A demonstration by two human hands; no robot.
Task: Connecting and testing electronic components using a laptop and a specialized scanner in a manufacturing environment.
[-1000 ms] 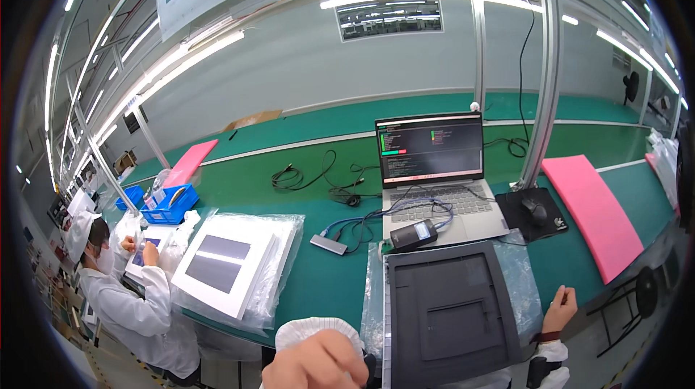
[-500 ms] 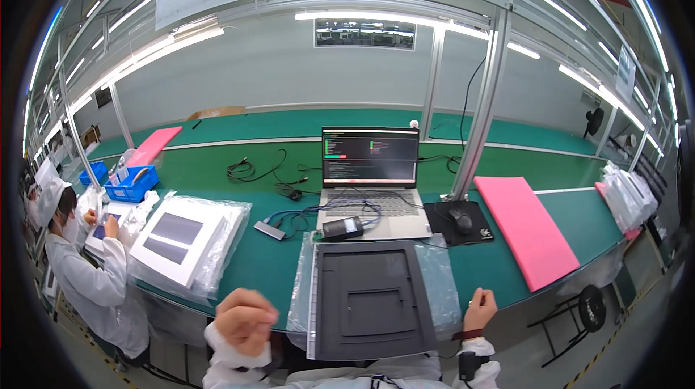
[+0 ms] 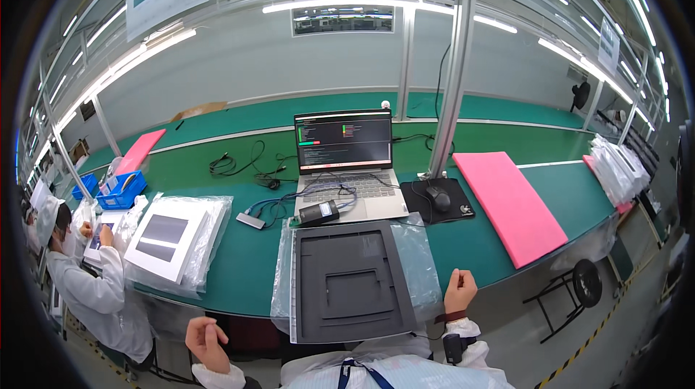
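Observation:
A dark grey rectangular panel (image 3: 352, 320) with a stepped recess lies on a clear plastic bag (image 3: 423, 262) at the table's front edge, in front of me. My left hand (image 3: 207, 342) hovers off the panel's lower left, fingers loosely curled, with nothing seen in it. Beside the bag's right edge is my right hand (image 3: 459, 291), its fingers also curled in, and no object shows in it. Neither hand touches the panel. Behind the panel stands an open laptop (image 3: 376, 208); a black box-shaped device (image 3: 316, 214) with cables rests on its front.
A mouse (image 3: 439, 199) sits on a black pad (image 3: 462, 204), with a pink foam sheet (image 3: 510, 208) farther right. To the left are a grey hub (image 3: 250, 221), white framed panels (image 3: 182, 244) on plastic, blue bins (image 3: 123, 190) and a co-worker (image 3: 90, 280). A black stool (image 3: 587, 282) stands at right.
My left hand has moved down and left, away from the panel, and is less blurred. My right hand stays beside the bag. The whole view has shifted slightly.

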